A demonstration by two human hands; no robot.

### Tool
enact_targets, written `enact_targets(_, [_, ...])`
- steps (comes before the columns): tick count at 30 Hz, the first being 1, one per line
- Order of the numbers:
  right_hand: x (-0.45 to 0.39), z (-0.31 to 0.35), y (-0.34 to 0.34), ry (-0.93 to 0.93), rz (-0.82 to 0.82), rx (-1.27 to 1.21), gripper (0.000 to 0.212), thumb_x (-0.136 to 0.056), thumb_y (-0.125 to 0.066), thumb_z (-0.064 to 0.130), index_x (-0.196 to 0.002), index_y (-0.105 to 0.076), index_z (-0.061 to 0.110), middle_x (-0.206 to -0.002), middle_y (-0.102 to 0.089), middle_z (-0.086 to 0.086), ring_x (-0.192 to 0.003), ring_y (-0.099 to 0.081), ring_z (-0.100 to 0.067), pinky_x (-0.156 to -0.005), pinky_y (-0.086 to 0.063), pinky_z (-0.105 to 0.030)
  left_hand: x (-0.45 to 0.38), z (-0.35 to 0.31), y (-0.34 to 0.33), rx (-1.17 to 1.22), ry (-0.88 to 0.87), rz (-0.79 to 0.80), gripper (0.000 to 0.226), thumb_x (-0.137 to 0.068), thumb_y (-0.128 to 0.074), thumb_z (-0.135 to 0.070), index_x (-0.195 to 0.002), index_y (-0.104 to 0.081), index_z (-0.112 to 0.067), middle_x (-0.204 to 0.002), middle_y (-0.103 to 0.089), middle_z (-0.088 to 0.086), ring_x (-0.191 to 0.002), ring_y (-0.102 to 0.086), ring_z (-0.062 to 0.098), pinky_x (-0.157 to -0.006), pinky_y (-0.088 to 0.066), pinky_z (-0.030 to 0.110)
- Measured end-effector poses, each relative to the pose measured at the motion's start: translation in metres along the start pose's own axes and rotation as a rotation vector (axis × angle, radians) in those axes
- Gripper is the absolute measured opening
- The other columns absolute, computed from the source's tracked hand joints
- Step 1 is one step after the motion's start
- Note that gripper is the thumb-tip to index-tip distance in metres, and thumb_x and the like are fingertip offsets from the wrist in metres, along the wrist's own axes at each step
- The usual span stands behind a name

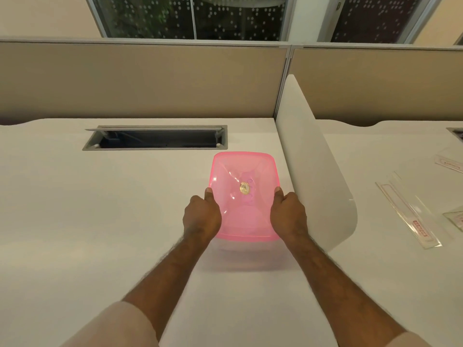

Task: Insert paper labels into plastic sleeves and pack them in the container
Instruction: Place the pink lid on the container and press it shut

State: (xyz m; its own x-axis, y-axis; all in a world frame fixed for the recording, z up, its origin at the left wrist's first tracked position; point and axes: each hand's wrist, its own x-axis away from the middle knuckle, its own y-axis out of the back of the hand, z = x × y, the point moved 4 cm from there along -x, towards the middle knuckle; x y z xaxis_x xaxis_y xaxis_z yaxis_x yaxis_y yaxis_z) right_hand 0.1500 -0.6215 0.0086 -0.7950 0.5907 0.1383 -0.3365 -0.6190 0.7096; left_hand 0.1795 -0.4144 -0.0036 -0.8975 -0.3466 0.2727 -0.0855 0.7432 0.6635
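Note:
A pink see-through plastic container (244,171) with its lid on sits on the white desk (100,209), close to the white divider. A small gold sticker marks the lid's middle. My left hand (201,216) grips its left side, thumb on the lid's rim. My right hand (288,214) grips its right side the same way. On the neighbouring desk to the right lie clear plastic sleeves (411,216) holding paper labels with red print; another sleeve (449,164) lies further back.
A white curved divider (313,159) separates the two desks just right of the container. An open cable tray slot (155,137) is set into the desk behind it. Beige partition panels (140,81) close off the back.

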Motion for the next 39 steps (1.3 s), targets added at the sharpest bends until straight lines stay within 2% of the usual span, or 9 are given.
enact_targets(4, [-0.001,-0.001,-0.001,-0.011,0.014,0.025,0.053,-0.102,-0.029,0.045,-0.113,-0.053,0.0,-0.113,-0.064,-0.021,-0.103,-0.06,-0.039,-0.074,-0.041,-0.035,0.002,0.001,0.0,0.073,-0.007,-0.014,0.056,-0.103,-0.029,-0.048,-0.115,-0.054,0.0,-0.115,-0.063,0.018,-0.09,-0.052,0.031,-0.077,-0.042,0.037])
enact_targets(8, [-0.002,0.0,0.003,0.01,0.013,0.072,0.051,-0.102,-0.029,0.044,-0.114,-0.052,0.001,-0.115,-0.064,-0.019,-0.105,-0.059,-0.039,-0.077,-0.043,-0.036,0.006,0.003,0.003,0.119,0.05,-0.008,0.059,-0.1,-0.03,-0.053,-0.117,-0.054,-0.001,-0.116,-0.064,0.016,-0.098,-0.058,0.035,-0.086,-0.05,0.042])
enact_targets(11, [-0.001,0.001,0.003,0.016,-0.006,0.081,0.048,-0.102,-0.03,0.043,-0.112,-0.052,0.002,-0.113,-0.064,-0.018,-0.104,-0.06,-0.039,-0.075,-0.042,-0.036,0.012,0.004,0.002,0.058,0.105,-0.004,0.068,-0.098,-0.026,-0.059,-0.127,-0.048,-0.002,-0.124,-0.061,0.018,-0.109,-0.058,0.038,-0.088,-0.047,0.042])
enact_targets(18, [-0.002,0.001,-0.002,-0.014,-0.004,0.045,0.046,-0.102,-0.029,0.042,-0.115,-0.049,0.002,-0.113,-0.064,-0.018,-0.103,-0.06,-0.04,-0.072,-0.038,-0.035,0.013,0.006,0.0,0.027,0.073,0.032,0.066,-0.101,-0.02,-0.054,-0.124,-0.051,0.0,-0.121,-0.061,0.019,-0.107,-0.059,0.039,-0.092,-0.051,0.048])
enact_targets(22, [-0.002,0.002,-0.006,-0.015,0.008,0.035,0.047,-0.102,-0.028,0.042,-0.117,-0.047,0.002,-0.115,-0.063,-0.019,-0.105,-0.059,-0.041,-0.077,-0.043,-0.038,0.013,0.01,-0.002,0.043,0.011,0.01,0.063,-0.103,-0.019,-0.048,-0.118,-0.056,0.0,-0.119,-0.063,0.02,-0.106,-0.058,0.037,-0.092,-0.048,0.044])
enact_targets(26, [-0.004,0.0,-0.007,-0.011,0.007,0.035,0.047,-0.102,-0.028,0.042,-0.115,-0.048,0.001,-0.115,-0.063,-0.02,-0.104,-0.059,-0.041,-0.073,-0.038,-0.036,0.011,0.011,-0.004,0.059,0.006,0.011,0.062,-0.104,-0.018,-0.047,-0.115,-0.057,0.0,-0.118,-0.063,0.019,-0.092,-0.051,0.029,-0.086,-0.044,0.039])
enact_targets(29, [-0.004,-0.001,-0.007,-0.007,0.009,0.023,0.048,-0.102,-0.028,0.043,-0.114,-0.048,0.001,-0.113,-0.063,-0.02,-0.103,-0.06,-0.04,-0.072,-0.037,-0.035,0.011,0.012,-0.006,0.075,0.011,0.024,0.062,-0.104,-0.018,-0.048,-0.115,-0.058,-0.001,-0.119,-0.063,0.018,-0.09,-0.049,0.028,-0.084,-0.041,0.037])
enact_targets(34, [-0.002,-0.004,-0.007,-0.004,-0.003,0.006,0.048,-0.102,-0.028,0.043,-0.112,-0.051,0.002,-0.111,-0.064,-0.018,-0.099,-0.06,-0.039,-0.07,-0.037,-0.033,0.012,0.013,-0.005,0.098,0.023,0.032,0.061,-0.103,-0.02,-0.049,-0.123,-0.052,-0.002,-0.124,-0.061,0.017,-0.095,-0.05,0.03,-0.086,-0.042,0.039])
enact_targets(39, [-0.002,0.0,-0.003,0.009,0.022,0.043,0.048,-0.102,-0.028,0.042,-0.115,-0.049,0.001,-0.115,-0.063,-0.02,-0.104,-0.059,-0.04,-0.073,-0.039,-0.035,0.012,0.009,-0.002,0.047,0.021,0.053,0.058,-0.103,-0.021,-0.048,-0.127,-0.047,-0.001,-0.127,-0.058,0.019,-0.112,-0.056,0.038,-0.09,-0.045,0.042])
